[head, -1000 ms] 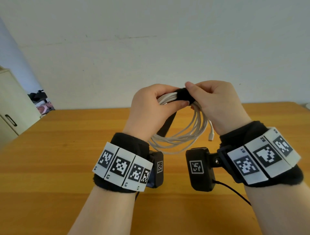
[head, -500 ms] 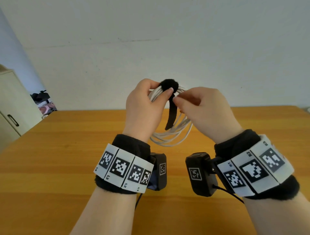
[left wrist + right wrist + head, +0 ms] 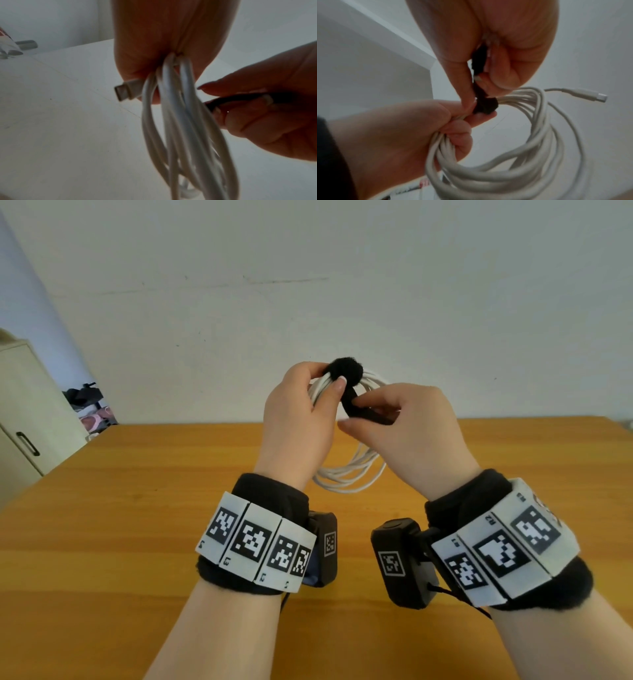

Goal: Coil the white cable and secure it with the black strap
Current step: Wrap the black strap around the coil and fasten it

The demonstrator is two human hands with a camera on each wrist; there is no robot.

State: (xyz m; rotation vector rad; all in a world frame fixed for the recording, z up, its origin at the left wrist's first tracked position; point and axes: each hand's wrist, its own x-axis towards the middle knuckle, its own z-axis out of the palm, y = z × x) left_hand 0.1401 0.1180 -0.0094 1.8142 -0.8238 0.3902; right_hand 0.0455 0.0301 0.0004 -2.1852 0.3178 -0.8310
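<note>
The white cable (image 3: 346,481) hangs as a coil of several loops above the wooden table, held up in front of me. My left hand (image 3: 301,412) grips the top of the coil (image 3: 488,174), thumb pressed against the black strap (image 3: 345,369) wrapped round the bundle there. My right hand (image 3: 404,422) pinches the strap's loose tail (image 3: 363,412) and holds it out toward the right. In the right wrist view the strap (image 3: 485,104) sits tight round the loops, and a white plug (image 3: 590,95) sticks out free. Another plug (image 3: 126,90) shows by the left fingers.
The wooden table (image 3: 137,508) stretches below both hands. A pale cabinet (image 3: 24,412) with a dark handle stands at the far left, with some clutter (image 3: 89,405) on the floor behind it. A plain white wall fills the background.
Both hands have raised the coil. The strap went over the top of the bundle, and my right hand moved from the top of the coil down to the hanging tail and pulled it rightward.
</note>
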